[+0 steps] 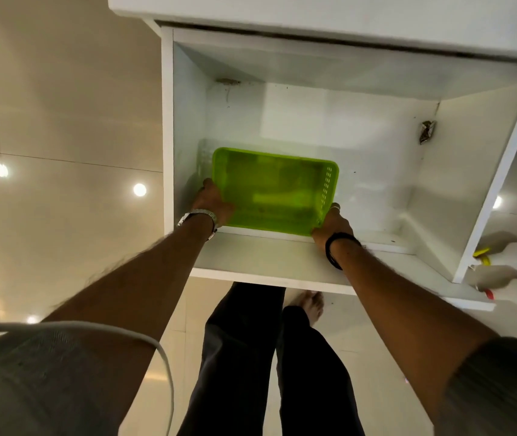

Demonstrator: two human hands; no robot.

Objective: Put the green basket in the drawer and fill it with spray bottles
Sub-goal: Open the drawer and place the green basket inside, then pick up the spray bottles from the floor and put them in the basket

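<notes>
Your forearms reach down into the open drawer (376,171) — left hand (213,204) and right hand (331,226) each have fingers wrapped on a near corner of the green basket (272,190), which sits low by the drawer's front-left corner. Keep it level, set it flat on the floor, then let go. The spray bottles (514,265) wait on the floor just beyond the drawer's right wall — leave room.
</notes>
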